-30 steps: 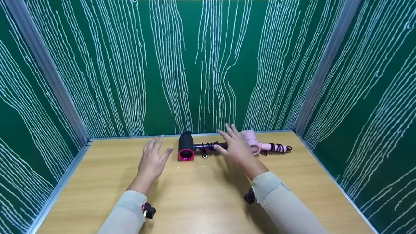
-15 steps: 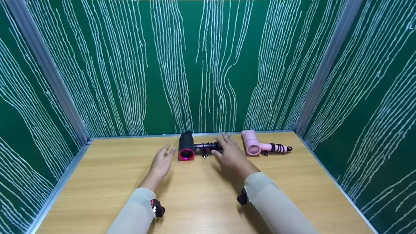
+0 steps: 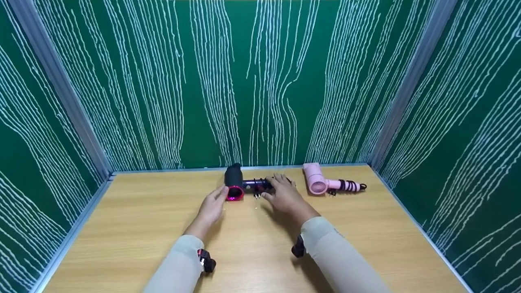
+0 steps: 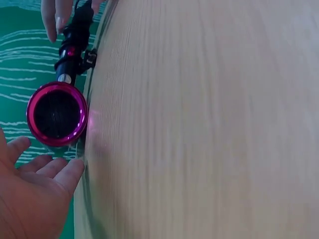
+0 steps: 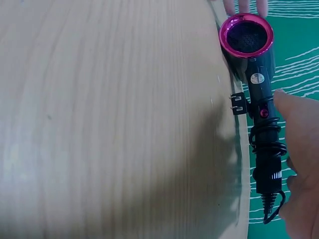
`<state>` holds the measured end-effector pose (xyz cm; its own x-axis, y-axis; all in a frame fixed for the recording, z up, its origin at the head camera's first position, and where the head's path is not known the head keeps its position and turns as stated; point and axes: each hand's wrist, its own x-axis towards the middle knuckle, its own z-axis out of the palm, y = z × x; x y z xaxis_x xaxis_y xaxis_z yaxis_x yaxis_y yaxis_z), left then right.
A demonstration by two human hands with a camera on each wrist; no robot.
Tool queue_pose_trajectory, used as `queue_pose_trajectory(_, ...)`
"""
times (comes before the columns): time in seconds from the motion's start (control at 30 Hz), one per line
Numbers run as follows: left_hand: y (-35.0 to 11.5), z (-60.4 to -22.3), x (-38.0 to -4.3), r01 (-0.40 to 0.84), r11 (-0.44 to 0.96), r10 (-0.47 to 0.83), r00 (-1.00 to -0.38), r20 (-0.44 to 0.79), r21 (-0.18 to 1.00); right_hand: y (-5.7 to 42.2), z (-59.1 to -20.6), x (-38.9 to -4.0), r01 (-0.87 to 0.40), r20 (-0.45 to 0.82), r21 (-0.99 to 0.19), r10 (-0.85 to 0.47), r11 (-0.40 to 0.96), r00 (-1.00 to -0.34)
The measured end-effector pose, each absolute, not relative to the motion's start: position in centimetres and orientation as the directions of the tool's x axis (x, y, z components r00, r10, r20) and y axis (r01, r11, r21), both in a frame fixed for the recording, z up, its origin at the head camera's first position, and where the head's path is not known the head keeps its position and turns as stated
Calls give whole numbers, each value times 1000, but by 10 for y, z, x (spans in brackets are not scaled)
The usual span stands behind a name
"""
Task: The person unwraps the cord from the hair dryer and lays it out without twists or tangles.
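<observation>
A black hair dryer (image 3: 233,177) with a shiny magenta ring lies near the table's back edge, its handle pointing right with the cord wound round it. My left hand (image 3: 211,207) is at the left side of its barrel, fingers extended; in the left wrist view the fingertips sit just beside the ring, and contact is hard to tell. Over the handle's end hovers my right hand (image 3: 287,198), fingers spread. The right wrist view shows the right thumb (image 5: 283,102) alongside the handle, the fingers partly hidden behind it. The plug (image 5: 239,103) hangs beside the handle.
A pink hair dryer (image 3: 315,179) with a black cord round its handle lies to the right at the back. Green walls with white wavy lines enclose the wooden table (image 3: 252,248) at the back and both sides. Small cameras are strapped to both wrists.
My left hand has moved right and forward, up to the black hair dryer's barrel. My right hand has moved left and lowered towards its handle, uncovering the pink dryer. Both dryers stay put.
</observation>
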<state>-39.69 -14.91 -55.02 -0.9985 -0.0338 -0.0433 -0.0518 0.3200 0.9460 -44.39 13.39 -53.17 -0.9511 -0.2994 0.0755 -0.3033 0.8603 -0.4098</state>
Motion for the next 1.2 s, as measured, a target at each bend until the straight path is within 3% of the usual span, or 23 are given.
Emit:
queue_pose_trajectory(0.77,-146,-534,-394,-23,412,-143,-989,40,911,130,-522,-430,-341,57,-337,-342,878,-938)
queue_pose_trajectory(1.0,-152,-534,-390,-103,448,-200,-980,-12,888,122,-520,-425,-364,-16,-310,-388,878,-922)
queue_pose_trajectory(1.2,-157,-537,-388,-159,490,-192,-979,-71,857,118,-519,-421,-430,-5,-300,-452,851,-892)
